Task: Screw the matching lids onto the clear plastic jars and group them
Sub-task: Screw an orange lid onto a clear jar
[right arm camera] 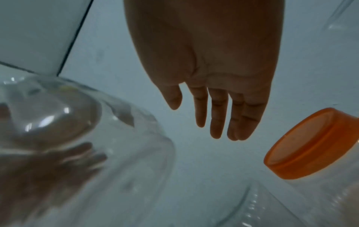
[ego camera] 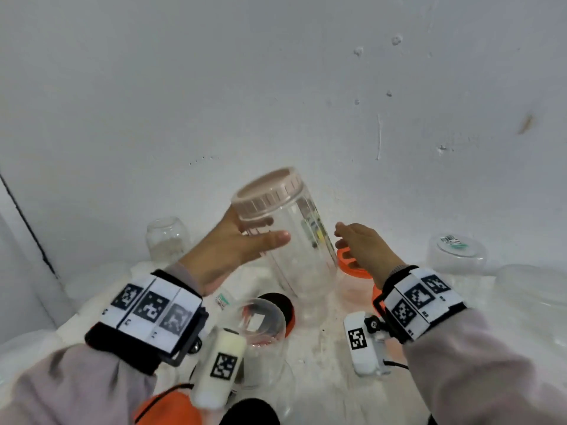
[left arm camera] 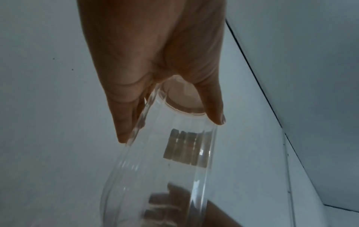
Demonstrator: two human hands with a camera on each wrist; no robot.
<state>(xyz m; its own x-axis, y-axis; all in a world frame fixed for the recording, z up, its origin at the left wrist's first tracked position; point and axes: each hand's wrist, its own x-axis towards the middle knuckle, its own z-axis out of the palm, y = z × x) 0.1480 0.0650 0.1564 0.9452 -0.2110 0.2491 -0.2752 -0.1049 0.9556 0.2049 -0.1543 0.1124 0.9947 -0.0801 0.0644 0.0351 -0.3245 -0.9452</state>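
The white wall (ego camera: 276, 87) rises behind everything, and the white counter (ego camera: 322, 363) spreads below the tall clear jar (ego camera: 294, 240), which serves as the landmark here. That jar is lifted off the counter and tilted, its pink ribbed lid (ego camera: 270, 191) seated on top. The left hand (ego camera: 233, 250) grips the jar just under the lid, thumb across the front and fingers (left arm camera: 128, 116) wrapped round the far side. Just right of the jar, apart from it, the right hand (ego camera: 365, 246) hovers with fingers (right arm camera: 217, 116) straight and relaxed, holding nothing. Below that hand, right of the jar, stands a clear jar capped with an orange lid (right arm camera: 310, 145). Further right of the tall jar, by the wall, sits an upturned clear jar (ego camera: 457, 256) with a barcode label on its base. Left of the tall jar, near the wall, is another upturned clear jar (ego camera: 167, 240). In front of the tall jar, nearer the person, an open clear jar (ego camera: 260, 326) stands upright; just behind it lies a dark disc with an orange rim (ego camera: 283, 305), blurred
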